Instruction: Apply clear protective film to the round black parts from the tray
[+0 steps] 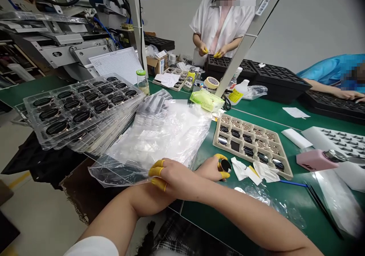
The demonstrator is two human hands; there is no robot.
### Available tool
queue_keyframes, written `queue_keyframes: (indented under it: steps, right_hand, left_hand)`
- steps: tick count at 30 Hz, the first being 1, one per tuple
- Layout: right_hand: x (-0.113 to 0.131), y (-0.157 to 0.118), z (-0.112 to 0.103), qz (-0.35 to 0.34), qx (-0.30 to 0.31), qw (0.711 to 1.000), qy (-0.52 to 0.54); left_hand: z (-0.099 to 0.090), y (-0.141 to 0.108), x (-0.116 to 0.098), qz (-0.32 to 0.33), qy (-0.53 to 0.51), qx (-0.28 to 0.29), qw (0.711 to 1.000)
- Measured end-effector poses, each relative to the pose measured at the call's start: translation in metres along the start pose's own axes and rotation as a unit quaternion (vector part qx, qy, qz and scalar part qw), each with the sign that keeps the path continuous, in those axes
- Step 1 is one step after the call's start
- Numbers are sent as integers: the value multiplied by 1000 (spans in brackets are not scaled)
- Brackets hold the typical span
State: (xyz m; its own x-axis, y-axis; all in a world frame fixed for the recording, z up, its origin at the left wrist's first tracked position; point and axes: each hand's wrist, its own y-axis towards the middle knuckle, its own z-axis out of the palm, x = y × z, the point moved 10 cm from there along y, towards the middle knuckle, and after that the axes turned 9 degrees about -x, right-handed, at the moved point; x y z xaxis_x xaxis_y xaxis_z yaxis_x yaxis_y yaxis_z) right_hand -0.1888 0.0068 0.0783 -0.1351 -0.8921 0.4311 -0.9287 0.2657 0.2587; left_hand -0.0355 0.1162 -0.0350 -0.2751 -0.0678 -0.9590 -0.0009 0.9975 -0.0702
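My forearms cross, so my left hand (212,167) is on the right, beside the beige tray. Its thumb and fingers, in yellow finger cots, grip a round glossy black disc (226,166) with a metal rim, held by its edge. My right hand (171,176), also in yellow finger cots, lies across my left forearm with bent fingers curled onto it, near the clear plastic bag (137,149). The beige tray (236,155) has compartments with black discs and rose-gold round parts. White cloths (242,169) lie right of the held disc.
Stacked clear trays of black discs (91,100) stand left. Behind are a jar (142,81), a green tissue pack (207,100) and a white bottle (239,90). A pink bottle (313,160) and tweezers (322,206) lie right. Two people work at black trays beyond.
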Motion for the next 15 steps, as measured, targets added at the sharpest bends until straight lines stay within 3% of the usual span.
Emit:
queue_keyframes:
  steps: [4,6,9,12,15]
  right_hand:
    - [22,23,31,-48,1,997,-68]
    - [22,36,42,-38,-2,991,-129]
    - [3,52,48,16,24,981,-190]
    - [-20,59,35,61,41,975,-208]
    - [-23,62,6,88,-19,973,-213]
  left_hand:
    - [23,13,7,22,-91,117,989]
    - [25,17,9,25,-112,129,985]
    - [21,18,11,24,-103,123,987]
    - [18,18,12,16,-75,117,990]
    - [20,17,12,12,-58,125,990]
